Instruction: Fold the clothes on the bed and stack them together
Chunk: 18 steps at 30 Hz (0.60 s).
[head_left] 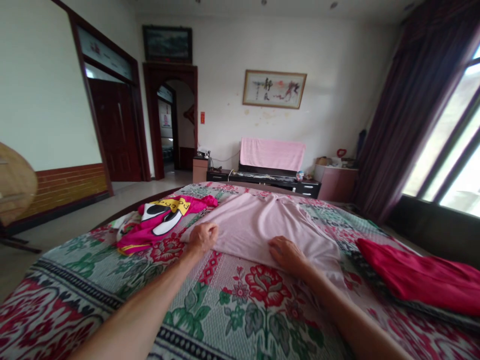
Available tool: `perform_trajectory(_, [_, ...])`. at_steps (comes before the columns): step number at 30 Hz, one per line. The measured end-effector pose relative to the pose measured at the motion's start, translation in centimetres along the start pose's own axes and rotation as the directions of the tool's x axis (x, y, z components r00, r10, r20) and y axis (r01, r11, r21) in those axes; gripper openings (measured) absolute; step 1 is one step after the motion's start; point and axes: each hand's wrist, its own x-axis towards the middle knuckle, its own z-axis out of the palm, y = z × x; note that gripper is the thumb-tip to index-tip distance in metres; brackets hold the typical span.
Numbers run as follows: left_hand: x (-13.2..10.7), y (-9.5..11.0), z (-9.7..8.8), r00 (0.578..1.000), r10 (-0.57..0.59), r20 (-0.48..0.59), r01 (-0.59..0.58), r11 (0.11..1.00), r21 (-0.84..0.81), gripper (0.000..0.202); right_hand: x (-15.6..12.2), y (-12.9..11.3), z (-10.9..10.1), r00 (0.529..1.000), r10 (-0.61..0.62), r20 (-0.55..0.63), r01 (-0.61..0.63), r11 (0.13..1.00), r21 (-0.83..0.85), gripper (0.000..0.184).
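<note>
Cloth, pale pink, spread across middle of floral surface, reaching near far edge. Left hand clenched on near-left corner of cloth. Right hand on cloth's near edge, fingers curled; cannot tell whether gripping. Magenta garment toward surface's left edge; 1 red folded fabric toward right edge.

L/R hands bare; forearms bare too, narrowing twd wrists.
</note>
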Motion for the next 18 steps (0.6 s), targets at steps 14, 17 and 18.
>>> perform_trajectory(14, [7.4, -4.5, -0.4, 0.882, -0.471, 0.029, 0.435, 0.835, 0.338, 0.033, -0.6, 1.1, 1.4, 0.993, -0.020, -0.118, 0.029, 0.997, 0.073, 0.024])
perform_trajectory(17, [8.2, -4.7, 0.9, 0.845, -0.534, 0.027, 0.495, 0.800, 0.339, 0.033, -0.6, 0.9, 1.3, 0.993, -0.010, -0.114, 0.018, 0.998, 0.064, 0.024])
perform_trajectory(18, [8.2, -4.8, 1.4, 0.842, -0.538, 0.023, 0.499, 0.795, 0.345, 0.031, -0.6, 0.9, 1.3, 0.993, -0.009, -0.115, 0.017, 0.998, 0.061, 0.024])
